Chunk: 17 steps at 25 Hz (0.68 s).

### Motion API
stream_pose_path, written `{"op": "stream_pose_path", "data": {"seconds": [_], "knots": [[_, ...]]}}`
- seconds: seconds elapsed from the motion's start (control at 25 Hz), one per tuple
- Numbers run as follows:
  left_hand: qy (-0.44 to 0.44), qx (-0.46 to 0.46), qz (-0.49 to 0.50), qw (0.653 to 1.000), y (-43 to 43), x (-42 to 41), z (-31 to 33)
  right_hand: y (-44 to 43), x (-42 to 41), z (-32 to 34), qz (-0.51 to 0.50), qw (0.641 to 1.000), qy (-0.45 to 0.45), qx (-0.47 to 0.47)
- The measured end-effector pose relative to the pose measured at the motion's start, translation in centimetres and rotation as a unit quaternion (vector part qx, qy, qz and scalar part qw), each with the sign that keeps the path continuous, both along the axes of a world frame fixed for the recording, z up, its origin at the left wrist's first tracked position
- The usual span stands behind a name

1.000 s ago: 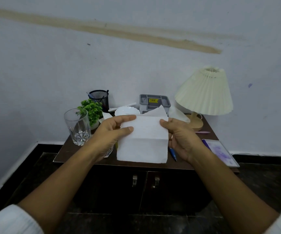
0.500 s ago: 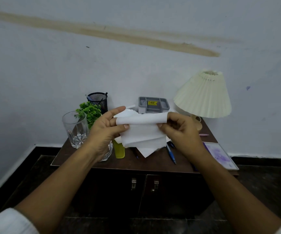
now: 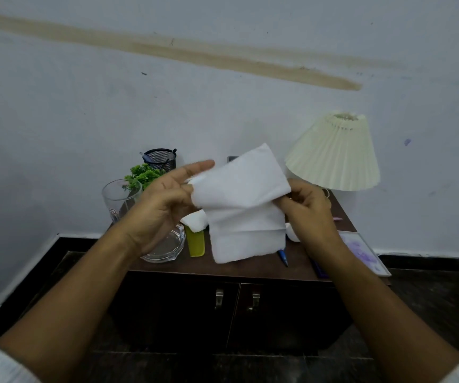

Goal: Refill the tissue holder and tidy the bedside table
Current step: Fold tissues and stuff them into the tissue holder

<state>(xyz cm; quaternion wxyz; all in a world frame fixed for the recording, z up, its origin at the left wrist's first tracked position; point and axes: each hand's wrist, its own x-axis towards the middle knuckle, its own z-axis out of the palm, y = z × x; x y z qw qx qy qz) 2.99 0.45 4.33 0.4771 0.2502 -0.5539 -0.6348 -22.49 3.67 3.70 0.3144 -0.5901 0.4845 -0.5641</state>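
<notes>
The person holds a folded white tissue (image 3: pixel 244 205) up in the air, over the middle of the dark brown desk (image 3: pixel 250 268). The right hand (image 3: pixel 308 208) has curled fingers and pinches the right edge of the tissue. The left hand (image 3: pixel 164 205) is at the left edge. Its pointing finger is straight, but its other fingertips hide behind the tissue, so whether it pinches cannot be told.

On the desk, a tall glass (image 3: pixel 119 197) stands at the left, near a small green plant (image 3: pixel 142 175) and a black mesh pen cup (image 3: pixel 159 158). A clear glass dish (image 3: pixel 164 247) sits beside a yellow-green thing (image 3: pixel 196 243). A blue pen (image 3: pixel 283 257) lies under the tissue. A cream lamp (image 3: pixel 336 153) stands at the right.
</notes>
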Motion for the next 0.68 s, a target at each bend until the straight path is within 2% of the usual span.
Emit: {"op": "stream_pose_path", "data": {"seconds": [0.08,0.16,0.28,0.4,0.52,0.6,0.68], "knots": [[-0.152,-0.040,0.064,0.985,0.1,-0.3,-0.9,0.0,-0.4,0.4,-0.022,0.999,-0.031,-0.008],[-0.219,-0.063,0.150,0.962,-0.1,-0.8,-1.9,0.0,-0.6,0.4,-0.028,0.999,-0.031,-0.009],[-0.214,-0.081,0.197,0.953,-0.2,-1.3,-2.4,0.0,-0.2,0.4,0.017,0.999,-0.011,-0.027],[-0.263,-0.129,0.156,0.943,-0.1,-1.6,-2.8,0.4,0.5,0.6,0.091,0.995,0.015,-0.046],[-0.310,-0.203,0.139,0.918,0.2,-1.7,-2.9,0.5,0.7,0.6,0.148,0.988,0.023,-0.036],[-0.318,-0.193,0.139,0.918,0.1,-1.6,-2.9,0.7,0.8,0.7,0.157,0.987,0.013,-0.020],[-0.282,-0.149,0.129,0.939,0.0,-1.4,-2.6,0.5,0.9,0.9,0.127,0.991,-0.027,0.021]]}}
